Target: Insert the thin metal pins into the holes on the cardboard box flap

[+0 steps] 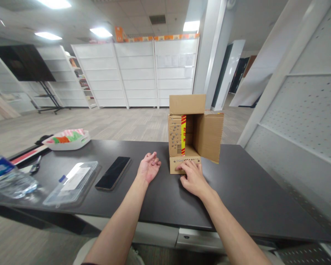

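Observation:
A cardboard box (175,137) stands on the dark table with its open side toward me and its flaps folded outward. Small round grey dots mark its left panel, and more run in a row along the lower flap (173,169). On that lower flap lie the fingers of my right hand (193,177), its thumb at the flap's near edge. Whether something small is under those fingers is hidden. To the left of the box, my left hand (149,167) rests palm up, fingers loosely curled and apart, with nothing in it.
Left of my hands lie a black smartphone (113,173) and a clear plastic case (71,183) with a paper in it. A water bottle (9,176) lies at the far left. Behind is a white basket (68,144) of colourful packets. A perforated panel (309,99) borders the right.

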Demonstrator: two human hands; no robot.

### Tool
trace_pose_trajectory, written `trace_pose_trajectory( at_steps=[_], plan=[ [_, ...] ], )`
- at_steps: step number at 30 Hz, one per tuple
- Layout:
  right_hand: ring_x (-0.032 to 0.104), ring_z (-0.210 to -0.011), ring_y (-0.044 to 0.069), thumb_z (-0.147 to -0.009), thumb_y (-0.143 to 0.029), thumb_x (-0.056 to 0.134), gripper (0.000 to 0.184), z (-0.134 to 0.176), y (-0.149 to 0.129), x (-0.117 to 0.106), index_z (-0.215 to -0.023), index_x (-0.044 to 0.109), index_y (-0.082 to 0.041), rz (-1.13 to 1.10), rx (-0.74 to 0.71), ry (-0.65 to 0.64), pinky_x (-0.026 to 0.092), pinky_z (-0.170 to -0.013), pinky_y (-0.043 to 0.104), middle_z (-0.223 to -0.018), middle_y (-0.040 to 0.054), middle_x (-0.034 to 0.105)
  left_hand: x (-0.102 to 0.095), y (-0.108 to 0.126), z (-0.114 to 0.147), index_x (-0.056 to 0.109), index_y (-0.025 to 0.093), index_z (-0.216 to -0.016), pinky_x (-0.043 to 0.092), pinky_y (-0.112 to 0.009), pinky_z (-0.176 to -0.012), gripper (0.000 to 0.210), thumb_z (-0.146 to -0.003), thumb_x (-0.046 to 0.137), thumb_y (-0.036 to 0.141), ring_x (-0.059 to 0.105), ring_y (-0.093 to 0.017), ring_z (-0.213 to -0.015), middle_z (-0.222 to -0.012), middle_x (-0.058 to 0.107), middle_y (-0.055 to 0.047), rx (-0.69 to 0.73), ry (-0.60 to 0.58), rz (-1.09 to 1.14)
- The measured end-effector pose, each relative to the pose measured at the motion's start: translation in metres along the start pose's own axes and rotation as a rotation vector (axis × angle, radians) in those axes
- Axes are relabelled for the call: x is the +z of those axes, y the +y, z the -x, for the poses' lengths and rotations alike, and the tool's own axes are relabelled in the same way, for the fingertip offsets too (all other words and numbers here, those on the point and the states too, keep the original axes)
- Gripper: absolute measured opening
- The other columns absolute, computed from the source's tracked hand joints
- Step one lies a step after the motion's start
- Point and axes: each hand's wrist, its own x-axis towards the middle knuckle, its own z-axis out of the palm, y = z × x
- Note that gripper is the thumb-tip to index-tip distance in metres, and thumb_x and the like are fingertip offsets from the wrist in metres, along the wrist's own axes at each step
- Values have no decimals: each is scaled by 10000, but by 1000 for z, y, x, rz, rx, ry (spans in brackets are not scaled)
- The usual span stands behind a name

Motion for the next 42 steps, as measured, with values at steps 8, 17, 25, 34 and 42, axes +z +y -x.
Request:
trace_pose_trajectory(
  at_steps=[8,17,25,34,42],
  plan=[
    [469,-1000,224,-682,-85,470,326,0,-1,1,-949,600,-219,2,2,-12,258,-837,358,-989,43,588,0,-1,0,418,175,-674,349,-249,-539,280,-682,670,52,337,-41,-424,-705,620,41,4,-5,-21],
    [469,-988,202,-728,-74,469,258,-1,-4,-1,-898,600,-219,-37,-38,-42,266,-817,336,-973,24,590,3,0,2,437,177,-677,342,-250,-535,265,-684,662,37,328,-47,-425,-711,627,44,-3,10,2],
    [454,-969,202,-697,-30,450,283,1,-8,-5,-830,611,-222,-57,-82,-103,255,-795,343,-932,16,586,3,0,2,430,178,-676,347,-247,-533,274,-678,669,44,329,-45,-424,-713,627,44,0,10,-12],
    [444,-933,179,-724,-16,444,248,2,-20,-7,-791,583,-209,-48,-173,-163,252,-793,342,-905,2,566,2,0,2,426,179,-680,355,-245,-533,280,-674,671,43,337,-44,-425,-719,633,44,2,0,-16],
    [421,-916,195,-765,-34,448,202,2,-25,-5,-749,555,-205,20,-204,-191,265,-794,355,-898,16,556,2,0,1,434,172,-663,353,-251,-543,268,-679,669,44,334,-43,-432,-733,634,42,2,-1,-19]
  ],
)
